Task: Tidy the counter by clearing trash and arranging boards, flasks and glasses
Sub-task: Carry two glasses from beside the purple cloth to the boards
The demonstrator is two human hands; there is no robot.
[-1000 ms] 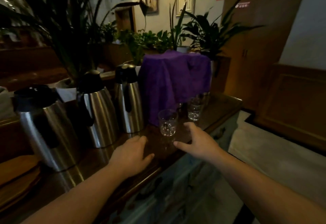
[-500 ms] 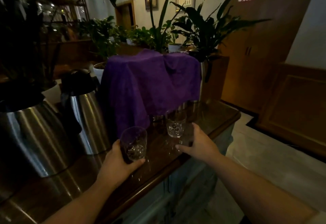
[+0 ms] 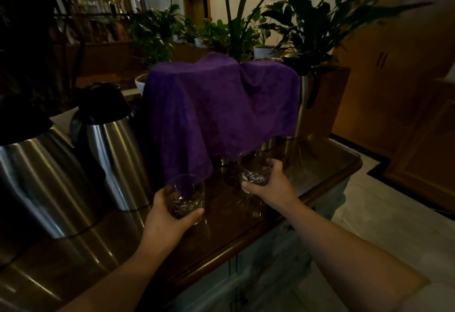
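Two steel flasks (image 3: 115, 154) at frame left, upright on table (image 3: 320, 164). Left hand (image 3: 170, 215), lower centre: grip clenched round left glass (image 3: 185, 197), upright, looks empty. Purple cloth (image 3: 216, 110) drapes something behind. Right hand (image 3: 270, 183), centre-right: grip wraps right glass (image 3: 254, 167), upright, contents unclear, just before cloth hem. Bare table lies right of it.

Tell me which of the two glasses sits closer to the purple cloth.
The glass in the right hand: that glass is right at the purple cloth's hem, while the left hand's glass is nearer the counter edge.
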